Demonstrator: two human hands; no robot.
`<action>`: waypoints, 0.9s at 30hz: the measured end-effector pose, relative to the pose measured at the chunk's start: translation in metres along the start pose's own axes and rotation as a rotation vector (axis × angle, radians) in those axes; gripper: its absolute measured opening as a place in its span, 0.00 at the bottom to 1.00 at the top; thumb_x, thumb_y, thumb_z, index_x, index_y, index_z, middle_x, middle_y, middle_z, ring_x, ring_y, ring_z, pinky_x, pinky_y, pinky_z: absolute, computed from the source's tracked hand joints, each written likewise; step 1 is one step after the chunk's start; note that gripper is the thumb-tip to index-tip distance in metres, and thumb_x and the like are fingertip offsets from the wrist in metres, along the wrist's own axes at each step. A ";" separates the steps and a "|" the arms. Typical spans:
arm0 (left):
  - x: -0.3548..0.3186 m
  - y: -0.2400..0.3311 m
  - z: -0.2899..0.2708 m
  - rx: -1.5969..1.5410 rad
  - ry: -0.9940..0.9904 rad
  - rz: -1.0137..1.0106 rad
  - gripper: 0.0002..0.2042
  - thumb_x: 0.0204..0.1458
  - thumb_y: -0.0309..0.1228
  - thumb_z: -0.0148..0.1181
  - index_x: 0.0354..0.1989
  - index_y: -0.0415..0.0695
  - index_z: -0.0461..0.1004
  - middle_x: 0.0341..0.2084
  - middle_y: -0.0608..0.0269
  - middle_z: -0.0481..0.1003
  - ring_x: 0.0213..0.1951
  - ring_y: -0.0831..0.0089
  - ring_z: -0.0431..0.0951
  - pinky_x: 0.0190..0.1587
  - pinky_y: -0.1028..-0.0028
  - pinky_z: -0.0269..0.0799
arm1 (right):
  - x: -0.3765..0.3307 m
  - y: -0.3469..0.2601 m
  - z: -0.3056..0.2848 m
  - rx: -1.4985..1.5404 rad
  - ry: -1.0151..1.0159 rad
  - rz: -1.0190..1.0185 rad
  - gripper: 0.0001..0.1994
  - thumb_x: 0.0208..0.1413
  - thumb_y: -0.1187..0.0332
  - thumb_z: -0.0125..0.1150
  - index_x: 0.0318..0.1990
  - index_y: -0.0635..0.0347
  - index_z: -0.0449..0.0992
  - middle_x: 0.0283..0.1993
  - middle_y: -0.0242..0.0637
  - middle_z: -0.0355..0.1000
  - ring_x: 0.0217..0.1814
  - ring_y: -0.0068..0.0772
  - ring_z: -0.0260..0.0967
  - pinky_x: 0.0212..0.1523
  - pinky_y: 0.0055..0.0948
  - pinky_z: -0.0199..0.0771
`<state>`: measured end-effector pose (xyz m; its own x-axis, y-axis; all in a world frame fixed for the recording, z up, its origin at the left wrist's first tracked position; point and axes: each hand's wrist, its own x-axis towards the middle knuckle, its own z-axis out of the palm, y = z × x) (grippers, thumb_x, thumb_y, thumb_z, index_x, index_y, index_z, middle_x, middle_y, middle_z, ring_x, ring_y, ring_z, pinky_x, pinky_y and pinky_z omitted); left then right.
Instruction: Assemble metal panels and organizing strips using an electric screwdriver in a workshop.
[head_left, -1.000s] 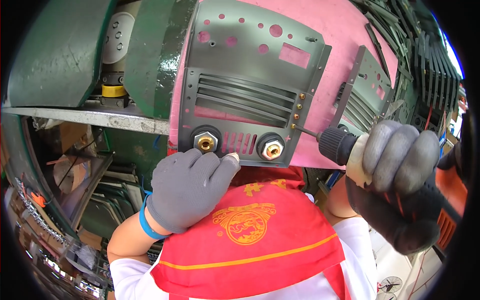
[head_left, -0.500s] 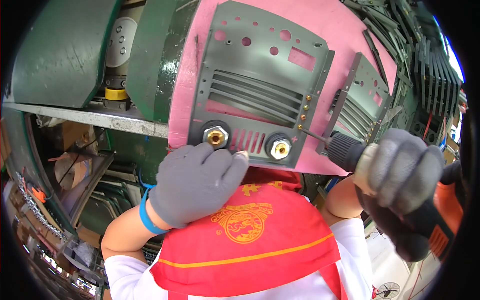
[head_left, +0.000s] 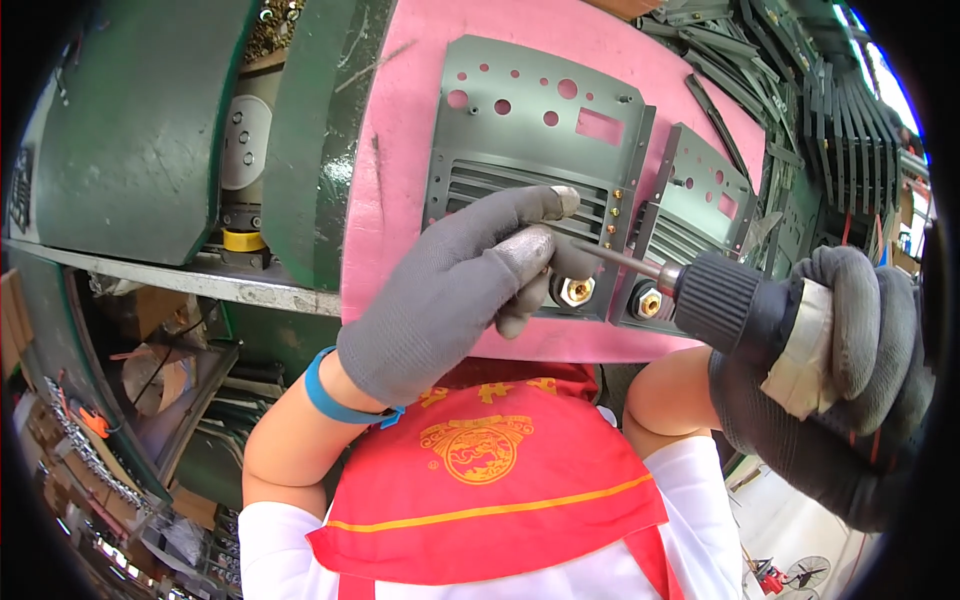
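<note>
Two gloved hands over a pink mat (head_left: 390, 130). Left hand (head_left: 440, 285): lies across the lower part of the grey panel (head_left: 530, 130), hiding much of its slots; index and thumb tips stand apart. Cannot tell whether the other fingers pinch something small. Right hand (head_left: 850, 330): clamped round the driver (head_left: 735, 305), whose bit (head_left: 635, 264) points leftward, its end close by the left fingertips.

Panel lies flat under the left hand. Brass screws (head_left: 616, 210) line its edge, just right of the left index tip; a brass connector (head_left: 577, 291) sits just below the same fingers. Second panel (head_left: 690, 190): right of the left hand, ahead of the driver.

Step in hand (judged): screwing along the panel's right edge, bit seemingly not seated. Next move (judged): calls for a screw lined up with the bit, the driver steadied, and left fingers clear of the turning shaft.

Containers: shelf (head_left: 205, 400) left of the left wrist holds a pale spool (head_left: 160, 387); things further down too blurred to name. Brass bits (head_left: 272, 28) heaped far ahead and left of the left hand; their holder is unclear. Beyond the right hand, grey plates (head_left: 850, 140) stand in a row, holder not made out
</note>
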<state>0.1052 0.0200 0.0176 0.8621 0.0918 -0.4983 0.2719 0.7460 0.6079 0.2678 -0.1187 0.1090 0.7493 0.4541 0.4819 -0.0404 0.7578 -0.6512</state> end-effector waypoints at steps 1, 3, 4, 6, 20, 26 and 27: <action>0.002 -0.003 0.000 -0.038 0.002 0.010 0.22 0.67 0.37 0.48 0.65 0.36 0.66 0.37 0.63 0.76 0.29 0.84 0.61 0.30 0.81 0.59 | 0.000 0.003 0.004 0.021 0.005 -0.011 0.09 0.42 0.66 0.67 0.24 0.48 0.70 0.21 0.17 0.68 0.24 0.11 0.63 0.31 0.15 0.62; 0.004 -0.006 -0.004 -0.107 -0.028 0.030 0.24 0.69 0.43 0.49 0.64 0.37 0.66 0.35 0.64 0.75 0.28 0.84 0.61 0.29 0.82 0.58 | 0.000 0.007 0.011 0.061 0.012 -0.032 0.09 0.42 0.67 0.68 0.24 0.49 0.71 0.22 0.18 0.69 0.24 0.12 0.64 0.31 0.15 0.63; 0.004 -0.007 -0.006 -0.132 -0.022 0.001 0.25 0.68 0.45 0.50 0.64 0.37 0.67 0.34 0.65 0.75 0.28 0.84 0.60 0.28 0.82 0.57 | 0.002 0.008 0.013 0.061 0.008 -0.034 0.09 0.42 0.67 0.68 0.24 0.49 0.71 0.22 0.18 0.69 0.24 0.12 0.64 0.31 0.15 0.63; 0.003 -0.007 -0.010 -0.178 -0.020 -0.041 0.28 0.67 0.51 0.51 0.62 0.38 0.68 0.32 0.67 0.73 0.26 0.84 0.59 0.26 0.82 0.56 | 0.005 0.011 0.017 0.075 -0.006 -0.050 0.09 0.41 0.67 0.69 0.24 0.49 0.71 0.22 0.17 0.69 0.25 0.12 0.65 0.31 0.15 0.64; 0.000 0.003 -0.010 -0.213 0.050 -0.119 0.28 0.66 0.57 0.46 0.47 0.41 0.75 0.20 0.75 0.65 0.18 0.86 0.54 0.20 0.82 0.49 | 0.009 0.019 0.022 0.053 -0.017 0.018 0.11 0.40 0.67 0.69 0.21 0.45 0.69 0.21 0.15 0.70 0.23 0.09 0.64 0.29 0.14 0.66; -0.001 0.003 -0.008 -0.154 0.061 -0.121 0.30 0.63 0.61 0.47 0.42 0.42 0.76 0.19 0.75 0.65 0.17 0.86 0.55 0.19 0.81 0.47 | 0.008 0.009 0.028 -0.098 -0.089 0.300 0.12 0.40 0.69 0.70 0.19 0.46 0.68 0.19 0.14 0.68 0.20 0.09 0.62 0.29 0.12 0.65; -0.001 0.003 -0.008 -0.156 0.072 -0.134 0.30 0.63 0.61 0.47 0.42 0.42 0.76 0.19 0.74 0.65 0.17 0.86 0.55 0.19 0.81 0.47 | 0.007 0.007 0.030 -0.187 -0.072 0.402 0.12 0.40 0.70 0.70 0.19 0.46 0.68 0.19 0.14 0.68 0.20 0.09 0.62 0.30 0.11 0.64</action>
<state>0.1015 0.0272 0.0149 0.7886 0.0275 -0.6143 0.3077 0.8473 0.4330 0.2529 -0.0961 0.1256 0.6506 0.7315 0.2043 -0.1938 0.4199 -0.8866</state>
